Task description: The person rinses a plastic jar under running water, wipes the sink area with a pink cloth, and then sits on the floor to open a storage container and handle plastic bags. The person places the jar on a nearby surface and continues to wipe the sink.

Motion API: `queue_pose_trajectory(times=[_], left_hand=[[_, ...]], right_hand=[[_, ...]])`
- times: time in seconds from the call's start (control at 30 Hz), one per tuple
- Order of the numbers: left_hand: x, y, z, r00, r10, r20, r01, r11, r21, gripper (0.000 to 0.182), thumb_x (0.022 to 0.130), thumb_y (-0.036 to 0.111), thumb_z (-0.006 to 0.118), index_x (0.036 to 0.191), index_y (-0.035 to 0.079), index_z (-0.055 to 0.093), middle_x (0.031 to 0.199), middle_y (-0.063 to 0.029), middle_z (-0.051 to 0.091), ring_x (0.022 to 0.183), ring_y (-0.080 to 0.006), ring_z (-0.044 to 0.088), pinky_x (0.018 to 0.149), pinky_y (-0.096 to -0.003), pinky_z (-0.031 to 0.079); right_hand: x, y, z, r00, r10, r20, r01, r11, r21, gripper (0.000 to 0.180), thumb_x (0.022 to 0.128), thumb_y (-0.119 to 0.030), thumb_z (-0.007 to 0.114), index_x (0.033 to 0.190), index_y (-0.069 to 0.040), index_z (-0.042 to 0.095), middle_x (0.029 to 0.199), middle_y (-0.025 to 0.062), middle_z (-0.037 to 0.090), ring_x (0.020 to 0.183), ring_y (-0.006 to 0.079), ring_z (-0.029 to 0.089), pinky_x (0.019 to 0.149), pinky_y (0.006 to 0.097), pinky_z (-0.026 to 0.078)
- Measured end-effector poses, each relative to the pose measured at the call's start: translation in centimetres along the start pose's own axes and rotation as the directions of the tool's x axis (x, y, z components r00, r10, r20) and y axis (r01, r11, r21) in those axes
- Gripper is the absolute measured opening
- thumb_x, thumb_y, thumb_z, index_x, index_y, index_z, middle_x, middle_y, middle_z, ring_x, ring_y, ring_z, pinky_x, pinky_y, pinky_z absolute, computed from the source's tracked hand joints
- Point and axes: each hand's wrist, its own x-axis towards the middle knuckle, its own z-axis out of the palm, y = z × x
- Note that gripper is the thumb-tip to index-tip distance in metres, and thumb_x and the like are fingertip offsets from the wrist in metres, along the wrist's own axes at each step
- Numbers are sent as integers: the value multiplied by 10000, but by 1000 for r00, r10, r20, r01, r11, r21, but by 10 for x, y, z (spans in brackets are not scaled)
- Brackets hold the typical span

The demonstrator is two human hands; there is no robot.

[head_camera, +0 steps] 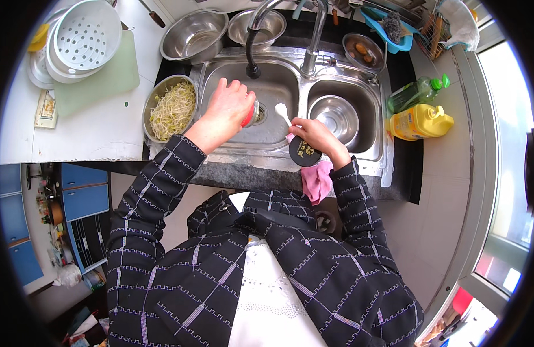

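Note:
My left hand (230, 106) is wrapped around a small jar with a red band (249, 118), tilted over the left sink basin (278, 89). The back of the hand hides most of the jar. In my right hand (317, 135) are a white spoon (281, 111), its bowl pointing over the basin, and a round black lid (304, 152) with gold writing. A pink cloth (317, 182) hangs over the counter's front edge below the lid. Left of the basin, a metal bowl (145, 117) holds bean sprouts (174, 108).
An arched faucet (312, 47) and its black spout (252, 69) rise behind the basins. A steel bowl (336, 115) sits in the right basin. Yellow (416, 122) and green (410, 95) bottles stand at right. White colanders (87, 37) rest near a green cutting board (106, 82).

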Motion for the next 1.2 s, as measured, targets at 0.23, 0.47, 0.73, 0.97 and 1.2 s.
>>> queue_pose_trajectory(times=[0.23, 0.47, 0.73, 0.97, 1.2], left_hand=[[0, 4, 9, 999, 26, 44, -31, 991, 131, 669, 574, 242, 871, 1153, 58, 592, 1063, -90, 612, 1086, -250, 548, 932, -414, 373], [3, 2, 21, 989, 25, 145, -36, 996, 79, 691, 613, 292, 860, 1209, 85, 579, 1122, -90, 608, 1128, -255, 534, 956, -412, 363], [-17, 20, 52, 997, -42, 61, 73, 690, -720, 1061, 636, 414, 848, 1517, 198, 297, 1377, -124, 501, 1302, -311, 457, 1038, -538, 377], [-16, 57, 70, 975, -157, -157, -95, 342, -935, 1063, 628, 336, 875, 1508, 158, 305, 1389, -159, 476, 1287, -339, 468, 1088, -460, 369], [-21, 63, 52, 976, -218, -25, -81, -251, -964, 1012, 675, 175, 887, 1492, 87, 297, 1435, -143, 425, 1352, -214, 408, 1128, -368, 340]], right_hand=[[-9, 7, 4, 999, 25, 20, -25, 999, -20, 251, 937, -312, 601, 1020, -89, 682, 854, 182, 685, 836, 371, 668, 742, 428, 509], [-14, 6, 11, 999, -36, 35, 39, 995, -88, 262, 939, -333, 586, 1023, -106, 687, 867, 180, 689, 844, 380, 664, 742, 439, 515], [-20, -34, -13, 957, -290, -23, 178, 648, -740, 147, 851, -243, 640, 837, -110, 702, 656, 135, 642, 696, 303, 686, 618, 443, 517], [-6, -90, -36, 937, -320, 144, 312, 573, -758, 162, 852, -249, 644, 847, -98, 704, 688, 130, 669, 705, 311, 701, 634, 422, 547], [-2, -91, -78, 962, -29, -271, 208, 721, 661, 311, 1033, -296, 525, 909, -35, 637, 819, -24, 619, 712, 42, 579, 651, 194, 471]])
